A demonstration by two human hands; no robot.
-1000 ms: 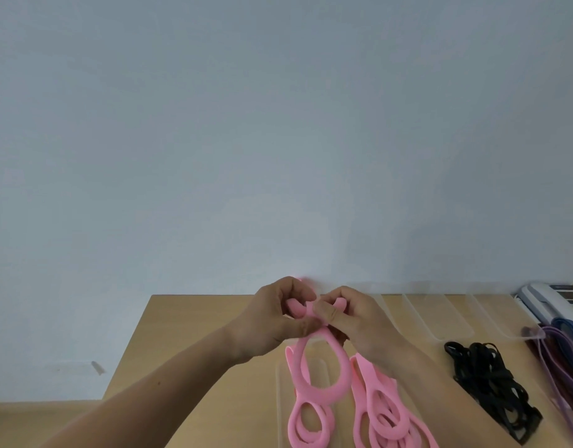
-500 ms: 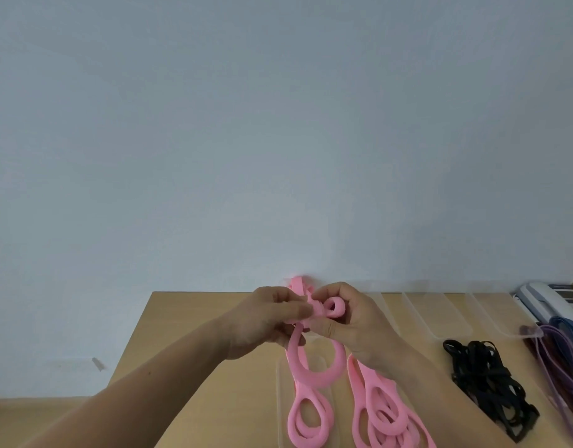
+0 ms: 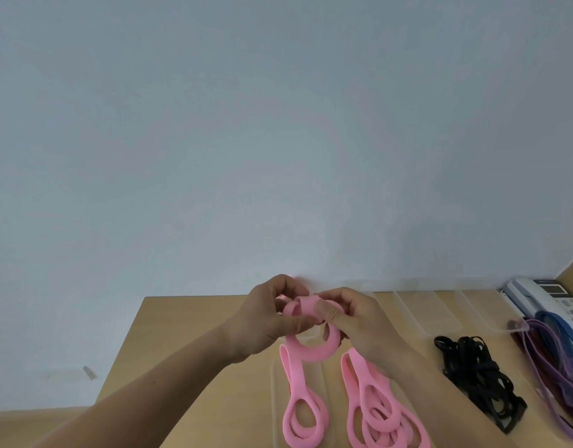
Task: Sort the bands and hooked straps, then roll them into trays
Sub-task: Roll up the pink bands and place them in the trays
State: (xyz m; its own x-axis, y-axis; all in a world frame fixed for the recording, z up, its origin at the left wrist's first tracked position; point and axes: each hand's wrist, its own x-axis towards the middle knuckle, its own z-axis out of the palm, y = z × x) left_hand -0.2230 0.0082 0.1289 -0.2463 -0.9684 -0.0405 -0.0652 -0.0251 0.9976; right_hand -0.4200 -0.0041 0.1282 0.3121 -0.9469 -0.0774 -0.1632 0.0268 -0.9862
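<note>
Both hands are raised above the near middle of the wooden table (image 3: 194, 344), close together, working one pink band (image 3: 302, 308). The left hand (image 3: 265, 321) is closed around the band's upper end, thumb pressed along the underside and fingers curled over the top. The right hand (image 3: 353, 321) pinches the same band from the other side, its thumb flat on a small coil formed at the top. Below the coil the band hangs in an open loop, then runs down in a long doubled length whose lower loops lie in a clear tray (image 3: 273, 399) on the table.

Just right of that tray lies a heap of more pink bands (image 3: 375, 412), overlapping in several loops, partly hidden by the right forearm. I cannot tell whether they lie in a tray of their own or on the bare table.

Further right, a tangle of black straps (image 3: 472, 373) lies on the tabletop. Beyond it, at the right edge, purple bands (image 3: 547, 360) and a blue band (image 3: 560, 331) trail toward the near corner, with a dark red one among them.

Along the far edge, against the pale wall (image 3: 278, 140), stand several clear empty trays (image 3: 421, 312) side by side. A white desk telephone (image 3: 543, 295) sits in the far right corner.
</note>
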